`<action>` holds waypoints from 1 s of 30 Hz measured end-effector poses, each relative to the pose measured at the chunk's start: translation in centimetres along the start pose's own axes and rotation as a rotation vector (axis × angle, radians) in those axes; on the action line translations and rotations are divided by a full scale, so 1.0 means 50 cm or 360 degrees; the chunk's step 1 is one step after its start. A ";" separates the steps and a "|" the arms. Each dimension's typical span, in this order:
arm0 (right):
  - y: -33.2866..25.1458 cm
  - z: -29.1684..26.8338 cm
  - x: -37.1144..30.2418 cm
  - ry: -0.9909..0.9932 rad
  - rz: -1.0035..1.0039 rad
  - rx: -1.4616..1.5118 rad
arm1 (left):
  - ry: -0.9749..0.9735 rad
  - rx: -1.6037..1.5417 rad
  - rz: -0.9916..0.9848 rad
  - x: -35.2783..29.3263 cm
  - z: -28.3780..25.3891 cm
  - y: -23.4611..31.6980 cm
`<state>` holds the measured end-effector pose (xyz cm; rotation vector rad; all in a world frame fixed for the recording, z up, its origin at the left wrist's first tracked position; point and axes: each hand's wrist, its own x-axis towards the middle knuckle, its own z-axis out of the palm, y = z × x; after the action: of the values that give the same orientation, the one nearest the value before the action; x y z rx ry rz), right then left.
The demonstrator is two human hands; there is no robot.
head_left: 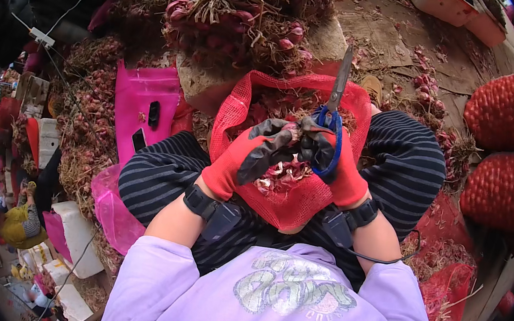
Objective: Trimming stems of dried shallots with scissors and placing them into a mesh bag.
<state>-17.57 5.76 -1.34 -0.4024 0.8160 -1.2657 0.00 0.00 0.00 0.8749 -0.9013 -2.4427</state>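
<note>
Over a red mesh bag [238, 104] in my lap, my gloved hands meet. My left hand [258, 151], in a red and dark grey glove, closes its fingers on a shallot [292, 130]. My right hand [334, 160], in a matching glove, grips scissors [340, 84] by their blue handles; the blades point up and away from me. Its fingertips come close to the shallot, and whether they touch it I cannot tell. Below my hands, loose shallots and peelings [284, 175] lie in the bag, partly hidden by the gloves.
Dried shallot bunches [236, 17] are heaped ahead, with more [88, 127] piled at left. Two dark objects lie on a pink plastic sheet [131, 90]. Filled red net sacks [509, 114] stand at right. A person in yellow [21, 224] sits far left near white foam boxes [77, 238].
</note>
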 end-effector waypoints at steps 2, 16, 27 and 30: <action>-0.003 0.002 0.001 -0.0045 -0.0014 0.0097 | -0.0075 -0.0205 0.0025 -0.004 -0.001 0.003; -0.016 0.005 -0.092 0.0420 -0.0562 -0.2334 | -0.0079 -0.0615 0.0499 -0.006 -0.026 0.012; 0.000 -0.007 -0.088 0.0459 -0.0648 -0.2674 | 0.0056 -0.0145 0.0528 0.003 -0.034 -0.019; -0.005 -0.013 -0.090 0.0435 -0.0573 -0.2628 | 0.0321 -0.0002 0.0297 -0.004 -0.032 -0.014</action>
<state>-18.58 10.07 -0.19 -1.7529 1.9965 -0.6737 1.11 -0.08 -1.33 0.9707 -0.8662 -2.1531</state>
